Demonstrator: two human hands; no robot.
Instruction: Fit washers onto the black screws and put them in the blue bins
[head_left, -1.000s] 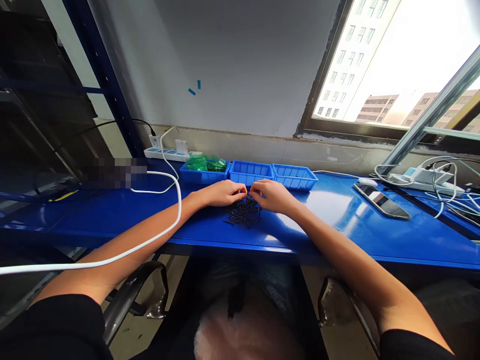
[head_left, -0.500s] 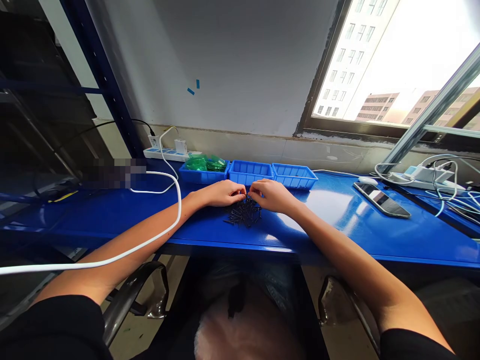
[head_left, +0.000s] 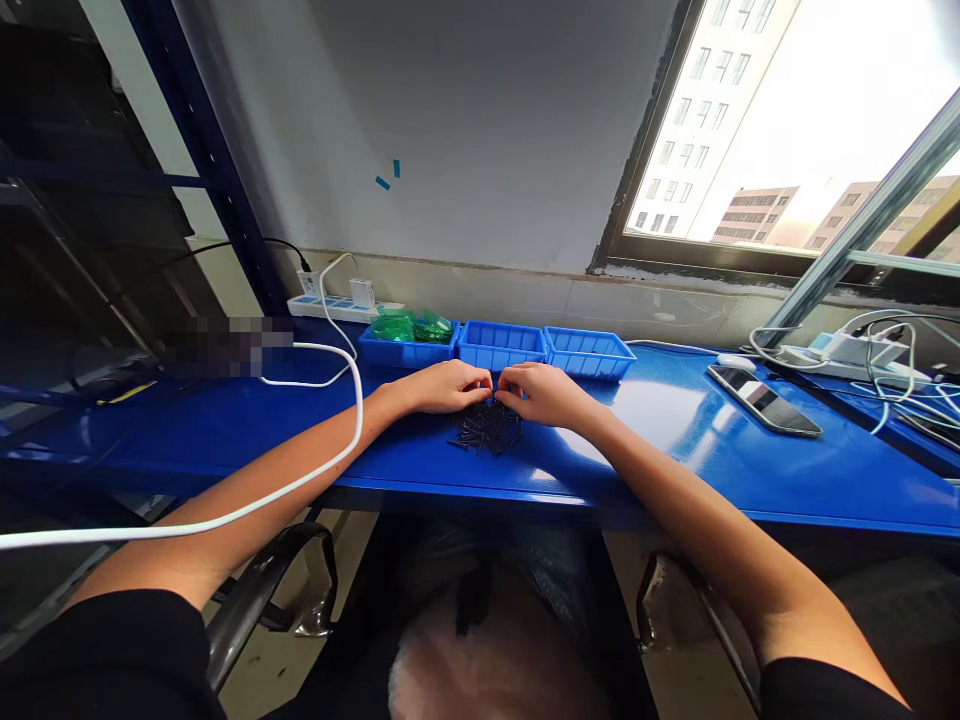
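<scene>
A loose pile of small black screws (head_left: 486,432) lies on the blue tabletop (head_left: 420,455). Just behind and above it, my left hand (head_left: 448,387) is closed in a pinch, fingertips pointing right. Opposite, my right hand (head_left: 541,392) also pinches, its fingertips almost meeting those of the left. A tiny dark piece shows between the two sets of fingertips, too small to name. Each hand's fingers partly hide what they hold and the far side of the pile.
Behind my hands stand three blue bins: the left bin (head_left: 409,354) with green plastic packets (head_left: 405,325), the middle bin (head_left: 502,345) and the right bin (head_left: 592,352). A phone (head_left: 763,400) lies on the right. A white cable (head_left: 358,420) arcs over my left forearm.
My right hand has shifted very slightly, its fingers dipping a little lower. My left hand, the pile and the bins look the same.
</scene>
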